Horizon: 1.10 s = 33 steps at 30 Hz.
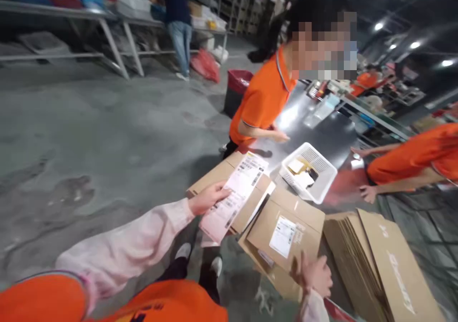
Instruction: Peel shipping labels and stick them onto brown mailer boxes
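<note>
My left hand point(209, 197) is closed on the edge of a sheaf of printed label sheets point(238, 191), white at the top and pinkish toward the bottom. Beneath the sheets lies a brown cardboard piece point(255, 200). To the right is a flattened cardboard box point(304, 212) bearing a white shipping label point(282, 236). At that box's lower right edge is my right hand point(317, 272), slightly blurred, its fingers apart and touching or nearly touching the cardboard. Another cardboard sheet point(282, 279) sticks out below.
A stack of folded cartons point(379, 264) stands at the right. Beyond the boxes, a white plastic basket point(324, 171) holds small items on the metal table point(322, 131). Co-workers in orange shirts stand at left point(263, 98) and right point(411, 155). A lined bin point(234, 93) is behind.
</note>
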Motion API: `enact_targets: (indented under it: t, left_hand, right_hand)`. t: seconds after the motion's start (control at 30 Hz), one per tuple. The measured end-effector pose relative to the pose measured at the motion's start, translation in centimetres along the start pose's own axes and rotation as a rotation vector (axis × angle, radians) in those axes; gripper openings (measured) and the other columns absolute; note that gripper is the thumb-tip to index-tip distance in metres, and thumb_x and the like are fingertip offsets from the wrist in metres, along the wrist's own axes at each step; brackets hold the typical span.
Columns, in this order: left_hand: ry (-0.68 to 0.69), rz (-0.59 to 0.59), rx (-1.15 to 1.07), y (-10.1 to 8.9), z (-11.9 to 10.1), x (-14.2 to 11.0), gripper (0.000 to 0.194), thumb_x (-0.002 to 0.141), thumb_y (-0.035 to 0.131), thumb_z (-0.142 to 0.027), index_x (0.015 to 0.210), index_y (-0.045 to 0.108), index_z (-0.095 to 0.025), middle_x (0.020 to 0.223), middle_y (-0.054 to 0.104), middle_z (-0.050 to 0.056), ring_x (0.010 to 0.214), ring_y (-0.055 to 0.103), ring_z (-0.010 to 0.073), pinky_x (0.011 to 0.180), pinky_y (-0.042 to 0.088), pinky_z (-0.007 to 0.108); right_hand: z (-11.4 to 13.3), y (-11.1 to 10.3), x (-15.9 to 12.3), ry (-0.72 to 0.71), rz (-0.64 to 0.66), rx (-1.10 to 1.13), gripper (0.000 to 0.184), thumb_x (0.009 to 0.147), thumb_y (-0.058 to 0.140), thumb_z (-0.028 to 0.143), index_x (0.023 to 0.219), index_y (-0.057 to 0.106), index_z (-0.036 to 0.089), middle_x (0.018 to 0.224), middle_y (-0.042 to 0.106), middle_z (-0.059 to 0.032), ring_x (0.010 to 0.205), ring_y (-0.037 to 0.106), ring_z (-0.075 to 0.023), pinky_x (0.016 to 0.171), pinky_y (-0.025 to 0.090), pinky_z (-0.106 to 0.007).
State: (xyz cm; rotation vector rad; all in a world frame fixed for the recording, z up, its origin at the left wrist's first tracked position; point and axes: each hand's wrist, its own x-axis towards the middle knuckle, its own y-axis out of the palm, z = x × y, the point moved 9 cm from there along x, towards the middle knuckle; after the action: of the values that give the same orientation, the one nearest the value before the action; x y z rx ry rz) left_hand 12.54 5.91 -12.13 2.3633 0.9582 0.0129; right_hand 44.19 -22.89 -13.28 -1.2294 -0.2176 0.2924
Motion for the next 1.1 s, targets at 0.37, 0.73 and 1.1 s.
enact_targets:
  t: [0.37, 0.73, 1.1]
  left_hand:
    - [-0.045, -0.152, 0.207, -1.0, 5.0, -3.4, 0.051, 0.056, 0.081, -0.048, 0.089, 0.071, -0.01, 0.083, 0.071, 0.007, 0.075, 0.061, 0.0186, 0.069, 0.047, 0.027]
    - [-0.1, -0.404, 0.182, -6.1, 9.3, -3.0, 0.052, 0.05, 0.081, -0.056, 0.068, 0.065, -0.01, 0.058, 0.061, 0.0, 0.055, 0.051, 0.0123, 0.053, 0.036, 0.023]
    - [-0.293, -0.386, 0.104, -12.8, 16.6, -11.7, 0.044, 0.05, 0.081, -0.055, 0.07, 0.072, -0.017, 0.06, 0.069, -0.002, 0.055, 0.057, 0.0137, 0.054, 0.04, 0.022]
  right_hand:
    - [22.2, 10.3, -17.4, -0.292, 0.817, 1.084, 0.048, 0.063, 0.076, 0.054, 0.09, 0.07, 0.016, 0.093, 0.074, -0.0107, 0.084, 0.069, -0.0256, 0.08, 0.055, -0.041]
    - [26.6, 12.1, -11.9, -0.545, 0.762, 0.715, 0.04, 0.068, 0.067, 0.055, 0.072, 0.072, 0.016, 0.072, 0.071, -0.0078, 0.069, 0.065, -0.0208, 0.067, 0.052, -0.034]
    - [32.4, 16.7, -1.5, -0.607, 0.226, 0.289, 0.062, 0.071, 0.068, 0.042, 0.122, 0.061, 0.007, 0.136, 0.047, -0.0239, 0.128, 0.039, -0.0378, 0.107, 0.024, -0.057]
